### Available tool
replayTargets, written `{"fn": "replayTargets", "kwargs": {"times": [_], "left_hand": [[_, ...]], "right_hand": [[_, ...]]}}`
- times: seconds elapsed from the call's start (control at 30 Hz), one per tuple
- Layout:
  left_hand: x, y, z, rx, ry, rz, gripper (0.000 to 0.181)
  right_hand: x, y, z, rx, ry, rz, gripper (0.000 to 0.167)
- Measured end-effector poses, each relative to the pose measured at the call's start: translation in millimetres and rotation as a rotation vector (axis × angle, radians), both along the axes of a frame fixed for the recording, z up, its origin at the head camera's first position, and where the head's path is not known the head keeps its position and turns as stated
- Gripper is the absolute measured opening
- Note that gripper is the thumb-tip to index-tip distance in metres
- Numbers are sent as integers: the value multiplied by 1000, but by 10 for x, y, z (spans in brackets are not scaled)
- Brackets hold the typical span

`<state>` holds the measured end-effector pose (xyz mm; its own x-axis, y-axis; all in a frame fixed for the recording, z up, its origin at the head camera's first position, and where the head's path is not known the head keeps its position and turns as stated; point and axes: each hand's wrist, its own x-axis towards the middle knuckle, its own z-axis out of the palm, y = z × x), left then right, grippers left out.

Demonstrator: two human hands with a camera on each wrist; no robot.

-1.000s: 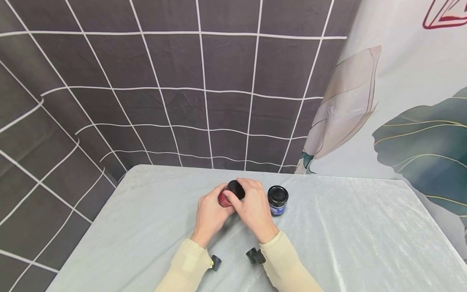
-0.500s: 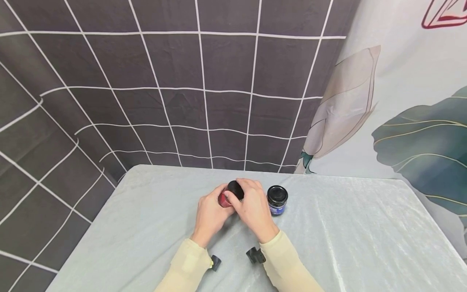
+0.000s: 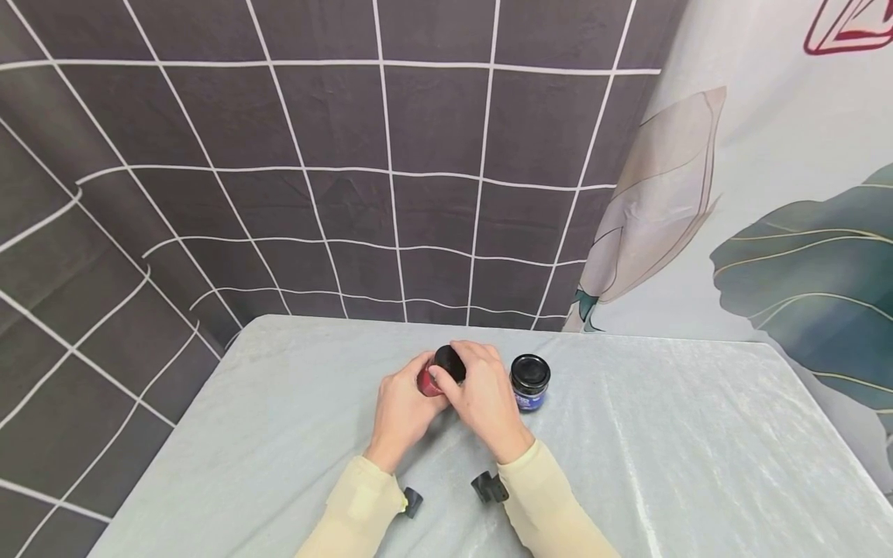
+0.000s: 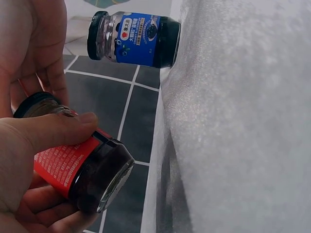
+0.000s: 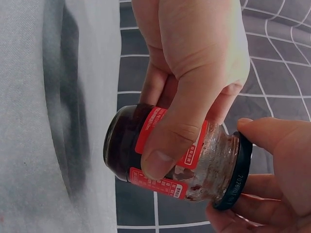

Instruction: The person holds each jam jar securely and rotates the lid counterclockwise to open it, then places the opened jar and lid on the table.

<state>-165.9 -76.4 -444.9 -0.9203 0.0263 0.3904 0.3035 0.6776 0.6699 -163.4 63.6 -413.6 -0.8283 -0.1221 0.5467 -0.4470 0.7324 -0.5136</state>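
Observation:
Both hands meet at a glass jar with a red label (image 4: pixel 63 167) and dark contents. My left hand (image 3: pixel 401 407) grips the jar's body, its thumb laid across the label. On the black lid (image 5: pixel 239 170), my right hand (image 3: pixel 488 395) has its thumb and fingers spread around the rim. The lid sits on the jar. Tilted and apart from the cloth, the jar shows its base in the left wrist view. A second jar with a blue label (image 4: pixel 138 39) and black lid stands upright on the table, just right of my right hand in the head view.
A pale grey cloth (image 3: pixel 663 449) covers the table, with soft folds. Dark hangings with a white grid (image 3: pixel 349 209) rise behind and to the left. A white curtain with large printed leaves (image 3: pixel 753 271) hangs at the right.

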Motion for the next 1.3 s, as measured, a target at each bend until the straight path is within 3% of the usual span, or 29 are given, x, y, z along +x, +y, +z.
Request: {"fn": "replayTargets", "kwargs": {"times": [1.3], "left_hand": [[-14,-13,-5,-3,10,-20,41]], "right_hand": [[-4,12,19,12,-26,31,43]]}}
